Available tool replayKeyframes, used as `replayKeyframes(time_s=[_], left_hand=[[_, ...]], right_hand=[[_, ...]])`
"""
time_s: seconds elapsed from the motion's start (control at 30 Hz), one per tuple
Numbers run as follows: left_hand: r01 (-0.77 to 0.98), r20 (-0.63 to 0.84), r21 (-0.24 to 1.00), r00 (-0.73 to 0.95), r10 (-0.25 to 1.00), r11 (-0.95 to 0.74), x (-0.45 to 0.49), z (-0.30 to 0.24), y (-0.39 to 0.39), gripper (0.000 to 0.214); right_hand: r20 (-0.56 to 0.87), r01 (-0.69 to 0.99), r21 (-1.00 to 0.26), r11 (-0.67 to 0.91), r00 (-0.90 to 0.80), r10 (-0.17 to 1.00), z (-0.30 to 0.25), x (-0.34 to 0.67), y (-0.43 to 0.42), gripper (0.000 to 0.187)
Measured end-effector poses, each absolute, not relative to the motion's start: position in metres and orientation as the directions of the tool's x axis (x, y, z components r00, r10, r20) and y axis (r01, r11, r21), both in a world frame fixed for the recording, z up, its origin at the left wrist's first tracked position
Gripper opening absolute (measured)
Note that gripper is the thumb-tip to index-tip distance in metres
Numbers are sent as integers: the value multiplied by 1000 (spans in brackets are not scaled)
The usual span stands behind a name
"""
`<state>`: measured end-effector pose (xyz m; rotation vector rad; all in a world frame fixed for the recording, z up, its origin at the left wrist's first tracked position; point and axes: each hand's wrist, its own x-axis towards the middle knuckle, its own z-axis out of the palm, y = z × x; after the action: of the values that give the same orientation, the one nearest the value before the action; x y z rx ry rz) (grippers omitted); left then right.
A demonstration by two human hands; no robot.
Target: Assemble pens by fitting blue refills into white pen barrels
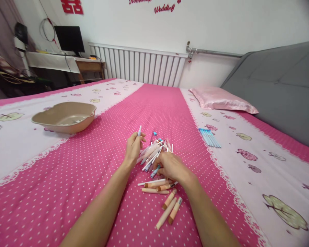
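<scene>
My left hand (pixel 134 147) is closed around a slim pen (pixel 139 130) with a white upper end and a pale lavender part, held upright at the left of the pile. A loose heap of pens (pixel 152 154), white, pink and pale blue, lies crosswise on the bedspread. Reaching into the heap's near right side, my right hand (pixel 170 166) has its fingers curled downward by a blue pen (pixel 155 171). Whatever its fingertips grip is hidden. Just below lie several beige pens with brown ends (pixel 169 199), some loosely side by side.
On the pink dotted bedspread (pixel 154 103), a beige basin (pixel 67 128) with small items inside stands at left. A row of light-blue pens (pixel 210 138) lies at right. Farther back are a pink pillow (pixel 221 98), a grey headboard (pixel 278 79) and a white radiator (pixel 141 65).
</scene>
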<state>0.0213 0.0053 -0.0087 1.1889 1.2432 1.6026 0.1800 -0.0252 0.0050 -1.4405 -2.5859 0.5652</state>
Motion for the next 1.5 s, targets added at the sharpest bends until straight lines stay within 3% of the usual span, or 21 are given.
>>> replayKeyframes(time_s=[0.17,0.3,0.43,0.6,0.7,0.97,1.5], left_hand=[[-2,240,969,-240,940,-248,21,-11,6,16],[40,286,958,-193,938,-284,23,-12,6,15],[211,373,914,-95,923,-348,26,-11,2,19],[426,437,807,35,899,-409,28,-10,-4,22],[529,480,714,109,871,-459,29,-11,-5,20],[667,521,542,213,827,-512,27,-15,-4,21],[729,508,453,263,820,-514,28,-9,-8,24]], right_hand=[[123,558,-651,514,-591,797,9,186,-22,7],[236,221,-893,391,-511,827,15,192,-19,13],[263,57,-952,300,-344,901,14,196,-14,21],[380,148,-910,387,-76,922,14,203,-9,22],[395,222,-894,389,-15,918,15,207,-8,22],[398,293,-872,391,-40,917,20,208,-11,23],[424,482,-759,437,-144,894,23,210,-14,16]])
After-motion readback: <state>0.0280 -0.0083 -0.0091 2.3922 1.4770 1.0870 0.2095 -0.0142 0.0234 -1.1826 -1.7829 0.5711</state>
